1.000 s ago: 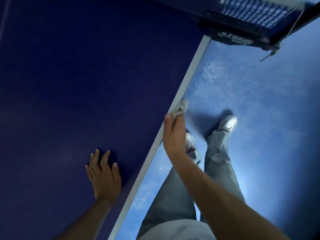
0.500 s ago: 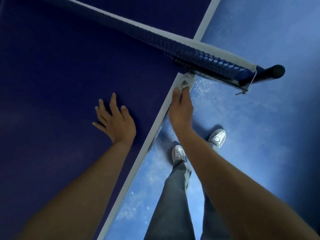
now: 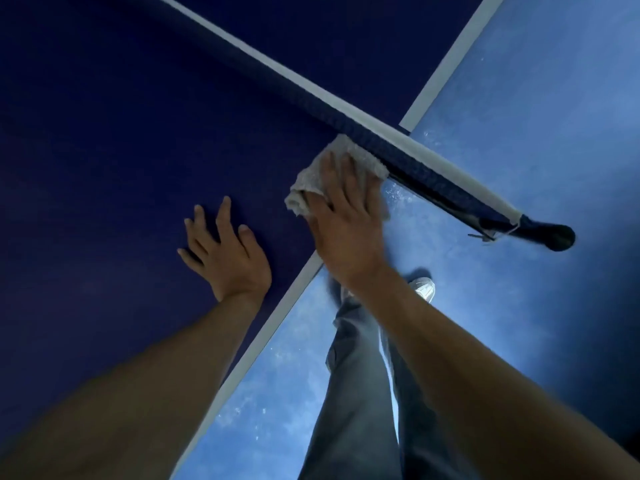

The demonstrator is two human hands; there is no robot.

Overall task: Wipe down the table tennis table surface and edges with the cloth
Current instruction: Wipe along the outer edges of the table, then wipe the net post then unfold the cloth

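The dark blue table tennis table (image 3: 114, 161) fills the left of the view, with a white edge line (image 3: 263, 344) running diagonally. My right hand (image 3: 346, 223) lies flat on a grey cloth (image 3: 311, 185), pressing it onto the table corner where the edge meets the net. The cloth touches the foot of the net (image 3: 377, 140). My left hand (image 3: 225, 254) rests palm down on the table, fingers spread, a short way left of the cloth and holding nothing.
The net post (image 3: 550, 235) sticks out past the table edge over the blue floor (image 3: 519, 133). My legs in grey trousers (image 3: 360, 393) and a white shoe (image 3: 424, 289) stand on the floor beside the table.
My right hand has slid the cloth from the table's side edge up onto the surface at the net, and now lies flat. The left hand stays planted; the view has shifted along the table.
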